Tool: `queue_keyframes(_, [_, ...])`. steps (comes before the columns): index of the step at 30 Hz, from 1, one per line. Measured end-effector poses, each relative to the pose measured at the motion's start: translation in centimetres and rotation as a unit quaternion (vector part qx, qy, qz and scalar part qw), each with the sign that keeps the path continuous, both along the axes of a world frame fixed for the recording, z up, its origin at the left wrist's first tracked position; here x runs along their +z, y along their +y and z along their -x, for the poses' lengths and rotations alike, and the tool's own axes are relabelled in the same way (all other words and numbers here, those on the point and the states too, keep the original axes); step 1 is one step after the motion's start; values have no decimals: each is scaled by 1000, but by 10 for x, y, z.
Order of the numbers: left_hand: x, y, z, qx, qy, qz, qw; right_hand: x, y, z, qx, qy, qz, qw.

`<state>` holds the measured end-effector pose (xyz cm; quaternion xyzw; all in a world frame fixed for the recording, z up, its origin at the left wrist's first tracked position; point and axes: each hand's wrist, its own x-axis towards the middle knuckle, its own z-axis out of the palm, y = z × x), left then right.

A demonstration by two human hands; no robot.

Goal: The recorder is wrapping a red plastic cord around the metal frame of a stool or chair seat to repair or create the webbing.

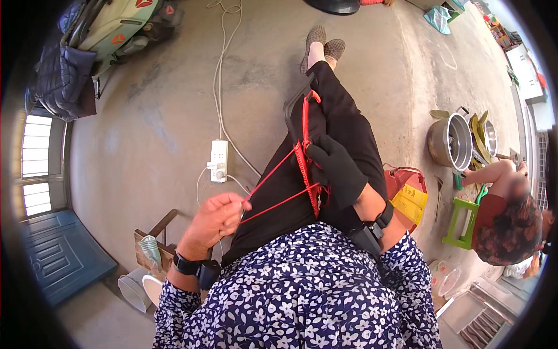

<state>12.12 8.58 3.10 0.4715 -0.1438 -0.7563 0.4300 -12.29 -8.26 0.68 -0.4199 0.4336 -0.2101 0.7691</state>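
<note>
My bare left hand is closed in a pinch, out to the left of my lap. Two strands of red cord run taut from its fingers to a long narrow piece with red lacing lying over my thighs. A thin bit of metal shows at the pinch, too small to name. Along the far part of the laced piece runs a black curved strip, its far end near my knees. My right hand, in a black glove, is closed on the laced piece from the right; its fingertips are partly hidden.
A white power strip with cables lies on the floor to the left. Beside my right thigh sits a red bag with a yellow panel. Farther right are a metal pot, a green stool and a seated person.
</note>
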Motion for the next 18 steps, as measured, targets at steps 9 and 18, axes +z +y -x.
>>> queue_keyframes(9, [27,-28,12,-29,144,222,964,14,-8,25,-123,97,42,987])
queue_keyframes(18, [-11,-138,51,21,-88,153,984,24,-32,9,-114,127,294,940])
